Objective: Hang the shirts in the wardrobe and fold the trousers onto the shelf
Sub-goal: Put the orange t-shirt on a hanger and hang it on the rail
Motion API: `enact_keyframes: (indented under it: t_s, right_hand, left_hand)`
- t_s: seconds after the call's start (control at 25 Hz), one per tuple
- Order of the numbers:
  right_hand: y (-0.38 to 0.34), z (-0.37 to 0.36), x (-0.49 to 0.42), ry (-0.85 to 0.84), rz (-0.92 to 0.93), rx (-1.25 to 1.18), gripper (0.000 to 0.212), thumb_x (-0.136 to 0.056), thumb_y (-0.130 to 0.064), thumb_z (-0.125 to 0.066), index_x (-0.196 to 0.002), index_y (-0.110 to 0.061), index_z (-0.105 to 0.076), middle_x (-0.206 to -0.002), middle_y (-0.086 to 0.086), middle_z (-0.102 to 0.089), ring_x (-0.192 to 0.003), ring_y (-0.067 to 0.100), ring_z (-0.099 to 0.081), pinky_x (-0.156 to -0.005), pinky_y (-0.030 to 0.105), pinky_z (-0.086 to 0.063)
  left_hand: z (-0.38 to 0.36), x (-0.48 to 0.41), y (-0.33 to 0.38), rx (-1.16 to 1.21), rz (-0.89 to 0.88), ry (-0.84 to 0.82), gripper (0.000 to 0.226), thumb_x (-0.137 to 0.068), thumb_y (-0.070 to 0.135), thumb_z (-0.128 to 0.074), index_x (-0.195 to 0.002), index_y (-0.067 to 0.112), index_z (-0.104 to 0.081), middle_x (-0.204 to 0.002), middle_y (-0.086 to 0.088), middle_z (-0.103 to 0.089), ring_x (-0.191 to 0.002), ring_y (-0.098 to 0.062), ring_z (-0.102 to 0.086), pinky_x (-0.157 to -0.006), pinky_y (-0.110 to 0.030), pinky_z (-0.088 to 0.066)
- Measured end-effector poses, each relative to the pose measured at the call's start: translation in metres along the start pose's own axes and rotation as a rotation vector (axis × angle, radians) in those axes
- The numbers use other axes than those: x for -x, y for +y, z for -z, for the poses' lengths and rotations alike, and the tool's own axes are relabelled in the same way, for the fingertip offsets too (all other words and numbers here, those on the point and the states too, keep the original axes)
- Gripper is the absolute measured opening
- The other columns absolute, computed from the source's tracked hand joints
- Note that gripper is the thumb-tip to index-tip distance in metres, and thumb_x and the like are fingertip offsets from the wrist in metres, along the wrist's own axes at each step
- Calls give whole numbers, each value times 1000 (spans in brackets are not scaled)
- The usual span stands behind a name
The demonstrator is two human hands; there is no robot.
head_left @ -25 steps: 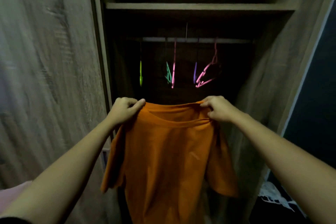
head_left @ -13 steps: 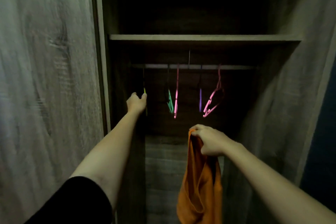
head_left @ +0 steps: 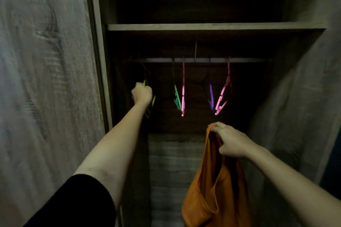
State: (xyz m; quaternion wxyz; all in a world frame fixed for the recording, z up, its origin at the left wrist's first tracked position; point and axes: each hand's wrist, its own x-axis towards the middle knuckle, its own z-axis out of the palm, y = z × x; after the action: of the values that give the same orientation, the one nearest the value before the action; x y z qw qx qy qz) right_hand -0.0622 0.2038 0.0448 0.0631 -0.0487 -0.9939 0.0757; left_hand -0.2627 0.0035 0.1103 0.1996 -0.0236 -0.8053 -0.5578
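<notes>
Shirt [head_left: 208,195], orange, is hanging in a bunched fold from the right hand [head_left: 231,143], low and to the right in front of the open wardrobe [head_left: 175,162]; it is not yet on any hanger. The right grip is pinching the cloth at its top edge, fingers curled over it, and the rest of the shirt is drooping down out of view at the bottom. The left hand [head_left: 142,94] is reaching up and in, well apart from the shirt, with its arm stretching out of a black sleeve [head_left: 73,202]. The left grip is wrapping in a fist around the yellow hanger [head_left: 153,100], whose ends are showing above and below the knuckles. Its dark hook is running up toward the left end of the rail [head_left: 245,60], though the gloom is hiding whether it is hooked on. Further along the rail, four others are dangling free: a green hanger [head_left: 177,97] just beside a pink hanger [head_left: 183,88], then a purple hanger [head_left: 211,96] beside a tilted pink hanger [head_left: 223,94] at the right. The shelf [head_left: 203,26] is running across above the rail, and the space over it is lying too dark to make out. A wood panel [head_left: 46,79] is filling the left side, blurred.
</notes>
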Motion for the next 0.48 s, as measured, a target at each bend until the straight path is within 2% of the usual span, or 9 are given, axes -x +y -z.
enact_keyframes:
  t_s: [0.12,0.2,0.28,0.4,0.48]
  right_hand:
    - [3,-16,-6,-2,-30,-24,74,-71,-4,-59,-140,-17,-36,-150,-6,-25,-132,20,-36,-100,35,-44]
    - [6,-29,-11,-32,-37,-33,75,-70,-5,-58,-140,-16,-36,-151,-4,-24,-132,22,-36,-101,37,-44]
    - [10,-46,-15,-65,-33,-46,74,-69,-5,-58,-139,-15,-37,-151,0,-24,-133,24,-36,-105,37,-41]
    - [7,-65,-20,-75,-10,-32,72,-71,-4,-56,-139,-14,-38,-152,2,-24,-134,26,-35,-108,34,-36]
    - [0,-70,-22,-93,2,7,72,-74,-3,-55,-142,-16,-33,-154,0,-20,-135,27,-33,-108,35,-35]
  left_hand:
    - [10,44,-30,-45,-28,-38,30,-96,25,-40,-119,9,-51,-116,-14,-59,-106,-33,-56,-93,-40,-46]
    - [21,87,-62,-145,-104,-30,31,-96,27,-38,-116,10,-55,-107,-14,-62,-100,-33,-58,-86,-37,-46]
    - [40,127,-99,-229,-172,-2,31,-98,27,-39,-112,9,-59,-99,-19,-66,-94,-39,-60,-82,-41,-46]
    - [83,165,-142,-297,-237,-42,31,-97,24,-45,-113,6,-65,-100,-19,-70,-97,-36,-63,-84,-40,-47]
    - [116,182,-155,-328,-293,-96,30,-96,22,-50,-115,7,-67,-102,-15,-72,-98,-29,-66,-86,-32,-46]
